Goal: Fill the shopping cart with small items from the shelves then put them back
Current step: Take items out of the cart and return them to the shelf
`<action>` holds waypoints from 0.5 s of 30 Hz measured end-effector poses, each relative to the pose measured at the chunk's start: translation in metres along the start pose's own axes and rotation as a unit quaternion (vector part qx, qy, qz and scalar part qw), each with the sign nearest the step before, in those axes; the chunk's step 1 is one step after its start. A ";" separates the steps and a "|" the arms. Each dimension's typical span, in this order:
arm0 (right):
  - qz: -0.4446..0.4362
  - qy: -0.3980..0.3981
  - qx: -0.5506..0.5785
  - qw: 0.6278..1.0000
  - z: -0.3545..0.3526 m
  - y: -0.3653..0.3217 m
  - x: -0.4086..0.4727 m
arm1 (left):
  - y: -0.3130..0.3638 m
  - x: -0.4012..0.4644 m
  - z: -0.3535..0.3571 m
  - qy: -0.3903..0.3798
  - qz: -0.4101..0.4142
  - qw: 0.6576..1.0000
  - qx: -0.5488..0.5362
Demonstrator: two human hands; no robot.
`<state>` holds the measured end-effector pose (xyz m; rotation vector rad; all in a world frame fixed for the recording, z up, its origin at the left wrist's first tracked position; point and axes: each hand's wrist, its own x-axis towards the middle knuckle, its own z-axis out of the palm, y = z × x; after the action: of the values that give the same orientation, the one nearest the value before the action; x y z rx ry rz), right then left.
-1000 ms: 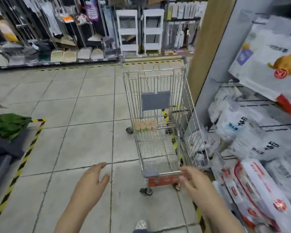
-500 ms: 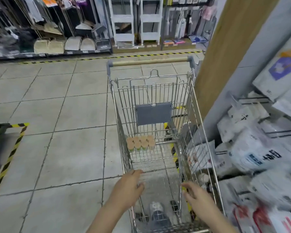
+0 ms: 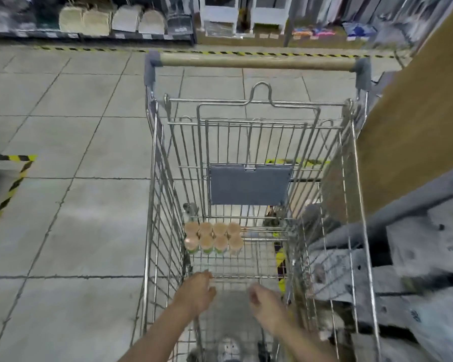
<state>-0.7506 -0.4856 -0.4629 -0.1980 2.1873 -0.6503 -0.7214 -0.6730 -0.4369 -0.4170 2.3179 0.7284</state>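
A wire shopping cart stands in front of me, its wooden handle at the far end. A pack of small bottles with tan caps sits on the basket floor below the grey seat flap. Both of my hands reach down inside the near end of the basket. My left hand hangs short of the pack with its fingers relaxed and holds nothing. My right hand is loosely curled beside it and also holds nothing.
Blurred shelves of white bags press against the cart's right side, with a wooden panel above. Tiled floor lies to the left, with yellow-black tape marking a display. Store racks line the back wall. My shoe shows beneath the cart.
I have come closer and lean over the cart. Both hands went from its near front edge down into the basket, toward the pack of bottles.
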 end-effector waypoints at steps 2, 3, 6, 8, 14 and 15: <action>-0.003 0.009 0.002 1.000 -0.002 0.006 0.028 | 0.000 0.028 0.006 0.015 -0.002 0.999 0.052; -0.006 0.019 0.006 1.000 -0.004 0.009 0.043 | 0.000 0.042 0.008 0.023 0.000 0.997 0.074; -0.011 0.032 0.015 0.999 -0.009 0.014 0.085 | 0.002 0.080 0.015 0.065 0.015 0.993 0.102; 0.000 0.036 0.026 0.999 -0.010 0.019 0.109 | 0.003 0.103 0.018 0.106 0.022 0.986 0.127; -0.003 0.080 0.091 0.993 0.001 0.033 0.166 | -0.004 0.160 0.028 0.166 0.004 0.970 0.178; -0.009 0.089 0.092 0.992 0.003 0.034 0.173 | -0.006 0.166 0.031 0.166 0.000 0.968 0.188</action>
<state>-0.8578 -0.5185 -0.5992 -0.0656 2.2803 -0.9045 -0.8245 -0.6751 -0.5712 -0.3870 2.6954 0.2125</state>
